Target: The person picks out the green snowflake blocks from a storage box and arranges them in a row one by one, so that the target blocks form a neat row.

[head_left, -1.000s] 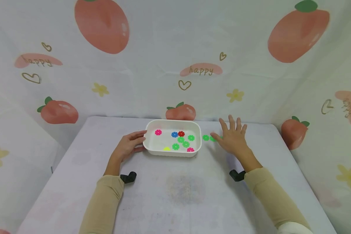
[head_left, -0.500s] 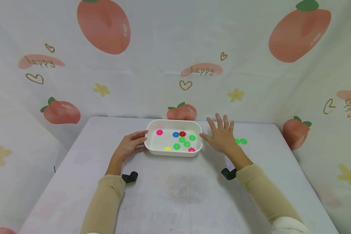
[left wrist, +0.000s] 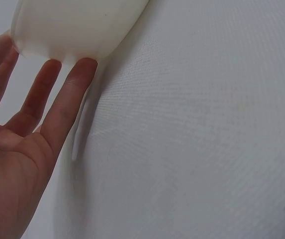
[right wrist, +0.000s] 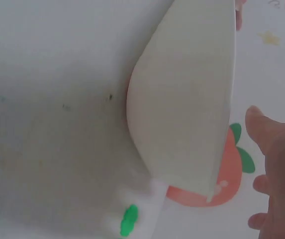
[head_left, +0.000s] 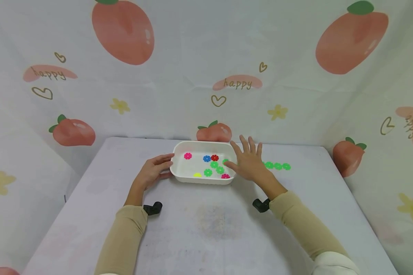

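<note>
A white rectangular tray stands near the back of the table and holds several small notched flower-shaped discs. Among these are a pink disc, a blue disc, a red disc, a yellow disc and several green discs. My left hand rests its extended fingertips against the tray's left end, as the left wrist view also shows. Over the tray's right end is my right hand, its fingers spread and nothing held. It partly covers the right rim and a green disc inside.
Right of the tray, several more green discs lie in a row on the white table, partly hidden by the right hand. A printed fabric backdrop rises behind the table's back edge.
The right hand has moved left from above the green row to over the tray's right end, uncovering more of that row. The left hand keeps its place at the tray.
</note>
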Tool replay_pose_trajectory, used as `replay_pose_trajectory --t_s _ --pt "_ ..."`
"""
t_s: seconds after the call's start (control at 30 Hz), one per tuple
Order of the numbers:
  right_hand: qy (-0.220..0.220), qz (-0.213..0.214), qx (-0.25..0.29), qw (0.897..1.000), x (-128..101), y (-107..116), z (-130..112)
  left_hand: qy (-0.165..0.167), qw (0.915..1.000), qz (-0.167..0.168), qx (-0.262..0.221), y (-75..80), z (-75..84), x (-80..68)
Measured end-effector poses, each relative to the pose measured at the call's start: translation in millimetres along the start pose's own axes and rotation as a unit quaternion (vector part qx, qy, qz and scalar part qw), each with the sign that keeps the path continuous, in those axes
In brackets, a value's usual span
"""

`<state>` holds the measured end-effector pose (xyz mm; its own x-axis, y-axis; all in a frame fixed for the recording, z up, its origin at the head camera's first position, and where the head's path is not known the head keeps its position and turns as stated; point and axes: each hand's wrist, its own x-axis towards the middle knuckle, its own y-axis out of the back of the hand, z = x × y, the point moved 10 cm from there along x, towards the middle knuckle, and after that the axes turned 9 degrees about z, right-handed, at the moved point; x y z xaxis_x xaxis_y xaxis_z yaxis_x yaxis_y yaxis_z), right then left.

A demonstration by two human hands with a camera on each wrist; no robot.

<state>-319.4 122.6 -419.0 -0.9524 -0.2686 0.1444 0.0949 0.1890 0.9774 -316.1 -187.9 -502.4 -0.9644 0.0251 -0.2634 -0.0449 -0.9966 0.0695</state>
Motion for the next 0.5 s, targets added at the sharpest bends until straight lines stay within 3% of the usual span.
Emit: replay_pose_trajectory --t_s 0.33,0.5 --pt "0.039 0.028 0.036 0.998 5.9 0.5 -30.3 0.002 1.0 0.002 0.004 -0.3 -2.1 0.0" --pt "0.046 0.029 0.099 0.994 9.4 1.3 -45.2 0.0 1.0 0.0 0.002 -0.2 -0.7 -0.4"
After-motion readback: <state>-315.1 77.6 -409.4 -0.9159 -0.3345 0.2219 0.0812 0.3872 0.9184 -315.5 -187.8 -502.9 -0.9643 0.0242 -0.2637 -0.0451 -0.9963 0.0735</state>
